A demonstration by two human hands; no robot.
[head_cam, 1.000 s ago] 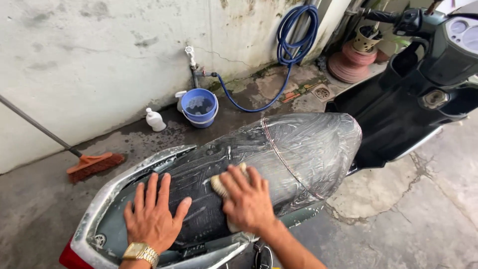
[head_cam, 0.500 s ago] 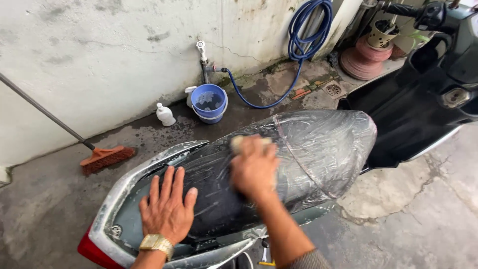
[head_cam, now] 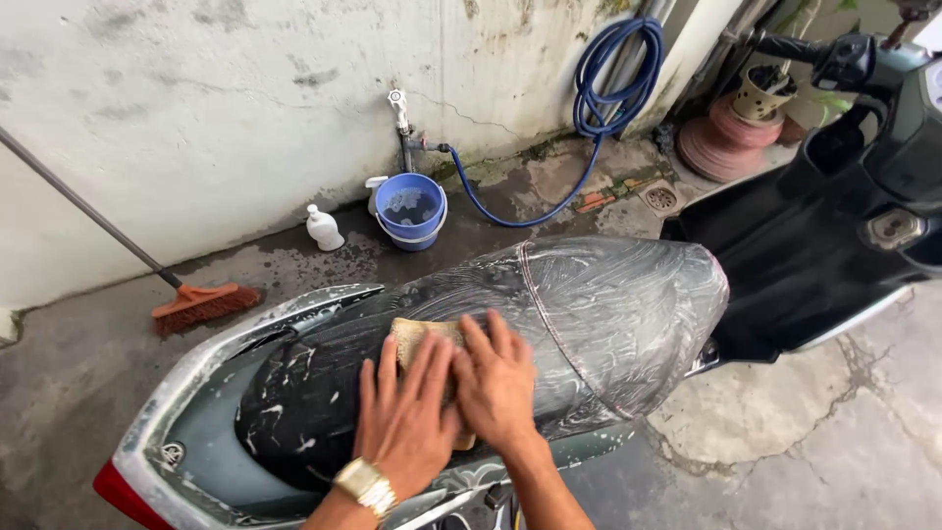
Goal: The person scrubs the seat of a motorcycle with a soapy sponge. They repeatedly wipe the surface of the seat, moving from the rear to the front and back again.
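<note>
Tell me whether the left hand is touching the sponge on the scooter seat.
Touching. The head view shows the left hand lying flat on the tan sponge, fingers overlapping it, beside the right hand, on the soapy seat.

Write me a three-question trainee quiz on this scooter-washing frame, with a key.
1. True or false: both hands press on the sponge on the soapy seat.
2. What stands nearest the blue bucket on the broom's side? A) a white bottle B) a red helmet C) a green crate
3. Fill in: the blue hose hangs coiled on the ____.

Key
1. True: the left hand and right hand lie side by side on it, fingers flat.
2. A: the white bottle stands between the bucket and the orange broom.
3. Wall.
</note>
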